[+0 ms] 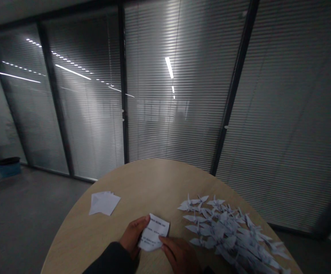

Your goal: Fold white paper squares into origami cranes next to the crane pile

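A small sheet of printed paper (154, 233) is held up just above the table, its lines of dark text facing me. My left hand (134, 234) grips its left edge, thumb on top near the upper corner and the other fingers behind it. At the lower right edge, my right hand (178, 253) pinches the same sheet between thumb and fingers. Right of my hands lies a large heap of folded paper cranes (228, 228), white and overlapping. Off to the left, a few loose white paper sheets (104, 203) lie in a small uneven stack.
The round wooden table (156, 179) has its far edge close to a glass partition with blinds (176, 133). A blue bin (8, 167) with a dark rim stands on the grey floor at the far left.
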A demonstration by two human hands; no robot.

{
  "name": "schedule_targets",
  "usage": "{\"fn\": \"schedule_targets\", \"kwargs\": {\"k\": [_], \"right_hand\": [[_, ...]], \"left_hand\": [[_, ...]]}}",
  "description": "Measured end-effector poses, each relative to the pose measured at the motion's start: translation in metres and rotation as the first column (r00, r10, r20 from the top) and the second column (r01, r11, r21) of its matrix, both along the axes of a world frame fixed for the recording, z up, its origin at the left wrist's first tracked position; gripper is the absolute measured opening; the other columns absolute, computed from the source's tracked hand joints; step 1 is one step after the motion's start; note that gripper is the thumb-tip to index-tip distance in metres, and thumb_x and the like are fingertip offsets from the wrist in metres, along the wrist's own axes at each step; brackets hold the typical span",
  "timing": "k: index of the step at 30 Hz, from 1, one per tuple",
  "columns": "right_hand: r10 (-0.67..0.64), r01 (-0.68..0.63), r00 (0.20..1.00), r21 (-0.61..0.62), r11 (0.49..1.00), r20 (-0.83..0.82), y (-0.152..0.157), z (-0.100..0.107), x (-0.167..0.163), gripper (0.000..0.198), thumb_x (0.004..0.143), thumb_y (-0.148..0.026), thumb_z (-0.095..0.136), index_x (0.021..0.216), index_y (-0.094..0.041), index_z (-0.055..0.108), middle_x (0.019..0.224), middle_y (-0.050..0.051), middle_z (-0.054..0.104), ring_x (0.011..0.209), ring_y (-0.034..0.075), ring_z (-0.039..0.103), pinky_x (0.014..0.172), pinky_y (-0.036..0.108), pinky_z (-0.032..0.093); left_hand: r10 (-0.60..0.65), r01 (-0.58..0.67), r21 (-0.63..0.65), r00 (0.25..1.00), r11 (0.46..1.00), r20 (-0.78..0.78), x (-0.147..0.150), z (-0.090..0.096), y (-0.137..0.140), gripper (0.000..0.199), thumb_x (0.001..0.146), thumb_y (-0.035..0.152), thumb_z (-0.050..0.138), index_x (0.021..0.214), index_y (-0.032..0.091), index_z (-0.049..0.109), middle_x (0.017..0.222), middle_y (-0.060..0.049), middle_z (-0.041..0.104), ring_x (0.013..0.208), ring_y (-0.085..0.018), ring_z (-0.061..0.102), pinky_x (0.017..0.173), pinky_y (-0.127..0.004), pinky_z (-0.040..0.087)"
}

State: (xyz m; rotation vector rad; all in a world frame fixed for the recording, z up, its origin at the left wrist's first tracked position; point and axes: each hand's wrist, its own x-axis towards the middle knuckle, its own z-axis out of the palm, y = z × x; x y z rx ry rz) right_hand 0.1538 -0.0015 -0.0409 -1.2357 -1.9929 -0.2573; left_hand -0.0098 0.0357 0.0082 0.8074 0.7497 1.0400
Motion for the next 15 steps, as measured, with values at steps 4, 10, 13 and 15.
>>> {"fn": "schedule_targets", "kwargs": {"k": [4,10,13,15], "right_hand": [[-0.029,0.029,0.999,0.016,0.999,-0.019,-0.001,0.005,-0.002,0.053,0.095,-0.046,0.022,0.084,-0.027,0.071,0.071,0.002,0.075,0.061,0.017,0.070,0.058,0.023,0.053],[-0.029,0.030,0.998,0.017,0.999,-0.057,0.000,0.008,-0.001,0.055,0.095,-0.046,0.020,0.083,-0.026,0.070,0.070,0.002,0.074,0.062,0.017,0.069,0.057,0.023,0.052],[-0.015,0.017,0.997,0.029,0.999,-0.070,0.000,0.011,-0.001,0.054,0.095,-0.046,0.022,0.080,-0.025,0.069,0.070,0.002,0.073,0.063,0.016,0.069,0.058,0.023,0.052],[-0.011,0.014,0.997,0.033,0.999,-0.076,0.000,0.013,0.000,0.053,0.095,-0.046,0.023,0.078,-0.024,0.068,0.068,0.002,0.072,0.063,0.016,0.068,0.058,0.022,0.052]], "left_hand": [[-0.010,0.010,0.020,1.000,1.000,-0.016,0.002,-0.002,0.000,0.041,0.057,0.046,0.078,0.070,0.007,0.072,0.058,-0.009,0.071,0.048,-0.014,0.061,0.049,-0.022,0.044],[-0.056,0.057,0.036,0.998,0.998,-0.030,0.004,0.001,-0.003,0.043,0.056,0.048,0.079,0.070,0.007,0.073,0.057,-0.008,0.070,0.048,-0.013,0.058,0.051,-0.022,0.042],[-0.080,0.082,0.039,0.996,0.996,-0.039,0.005,0.001,-0.003,0.045,0.054,0.049,0.079,0.070,0.007,0.073,0.056,-0.008,0.069,0.050,-0.013,0.057,0.052,-0.023,0.041],[-0.097,0.099,0.041,0.994,0.994,-0.044,0.006,0.001,-0.004,0.046,0.054,0.050,0.079,0.070,0.007,0.073,0.056,-0.008,0.068,0.051,-0.013,0.057,0.054,-0.023,0.041]]}}
